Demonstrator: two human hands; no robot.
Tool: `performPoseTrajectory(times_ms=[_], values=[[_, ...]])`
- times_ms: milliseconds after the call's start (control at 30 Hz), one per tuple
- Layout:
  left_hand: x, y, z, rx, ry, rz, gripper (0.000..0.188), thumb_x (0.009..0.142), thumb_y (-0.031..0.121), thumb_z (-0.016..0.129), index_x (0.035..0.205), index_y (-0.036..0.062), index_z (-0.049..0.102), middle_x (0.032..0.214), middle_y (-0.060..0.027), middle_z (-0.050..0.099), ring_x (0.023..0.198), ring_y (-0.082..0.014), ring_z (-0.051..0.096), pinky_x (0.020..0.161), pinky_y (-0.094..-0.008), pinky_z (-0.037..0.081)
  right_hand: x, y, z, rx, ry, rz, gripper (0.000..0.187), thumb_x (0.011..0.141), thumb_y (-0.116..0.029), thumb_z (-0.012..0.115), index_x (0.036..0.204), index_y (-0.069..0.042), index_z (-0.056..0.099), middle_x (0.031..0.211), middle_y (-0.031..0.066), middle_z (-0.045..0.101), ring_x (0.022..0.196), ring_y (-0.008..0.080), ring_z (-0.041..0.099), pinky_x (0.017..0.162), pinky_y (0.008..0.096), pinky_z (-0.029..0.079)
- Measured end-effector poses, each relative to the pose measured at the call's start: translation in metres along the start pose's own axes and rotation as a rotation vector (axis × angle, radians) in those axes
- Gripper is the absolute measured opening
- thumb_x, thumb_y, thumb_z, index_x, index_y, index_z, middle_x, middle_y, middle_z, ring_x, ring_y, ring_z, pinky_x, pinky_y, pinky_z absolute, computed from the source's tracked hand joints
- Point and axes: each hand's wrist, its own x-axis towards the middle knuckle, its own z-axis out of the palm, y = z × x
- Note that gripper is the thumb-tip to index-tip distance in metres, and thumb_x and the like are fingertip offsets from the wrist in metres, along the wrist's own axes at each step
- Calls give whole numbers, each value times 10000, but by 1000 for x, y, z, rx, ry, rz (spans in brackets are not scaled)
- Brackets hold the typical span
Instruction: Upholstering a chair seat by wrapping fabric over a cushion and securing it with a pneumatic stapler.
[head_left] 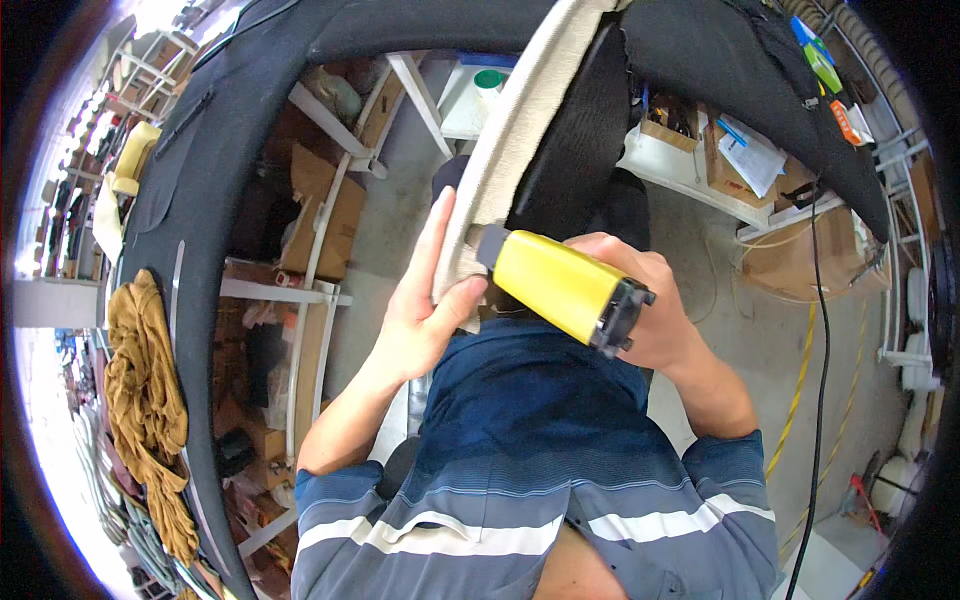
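A long upholstered piece stretches away from my lap, with a cream fabric edge (500, 165) and a black underside (572, 130). My left hand (425, 305) grips its near end, fingers along the outer side and thumb on the cream fabric. My right hand (655, 295) is closed round a yellow staple gun (555, 285) with a black end cap; the handle is hidden behind its body. The gun's dark nose sits against the cream edge, just beside my left thumb. Whether the tip presses on the fabric, I cannot tell.
A black padded table edge (270, 110) curves round the left and far sides. Crumpled brown cloth (145, 390) lies on it at left. A green-lidded container (488, 85) stands on a white shelf. Open cardboard boxes sit at right. A black cable (820, 350) hangs at right.
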Motion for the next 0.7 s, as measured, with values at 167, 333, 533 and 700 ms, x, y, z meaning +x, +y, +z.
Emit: performPoseTrajectory(times_ms=[167, 333, 533, 700], values=[[-7, -15, -2, -166, 52, -10, 874, 947, 109, 655, 1648, 9, 141, 1686, -154, 256, 1528, -229, 290, 1233, -367, 239, 6, 10, -1, 18, -38, -70, 452, 735, -64, 830, 1148, -9, 654, 1056, 146, 711, 899, 320, 735, 779, 346, 577], [-16, -57, 18, -24, -20, 71, 1062, 779, 73, 862, 1615, -20, 213, 1618, -183, 375, 1506, -253, 350, 1229, -377, 264, -31, 36, -54, -2, 361, 225, 424, 807, -61, 834, 1181, 18, 651, 1111, 116, 733, 992, 198, 717, 890, 370, 561], [-3, -84, 41, 181, 4, 204, 1032, 730, 110, 879, 1578, -22, 306, 1603, -243, 387, 1498, -352, 386, 1224, -410, 326, 57, 62, -180, -306, 419, 369, 469, 874, -41, 728, 1317, 41, 598, 1164, 83, 700, 1115, 173, 644, 1009, 327, 478], [-7, -120, 51, -9, -12, 97, 1023, 743, 262, 905, 1550, -12, 341, 1576, -275, 406, 1456, -396, 439, 1191, -437, 383, 106, 120, -224, -805, 278, 187, 529, 796, -63, 761, 1294, 53, 626, 1383, 135, 614, 1298, 279, 588, 1085, 364, 447]])
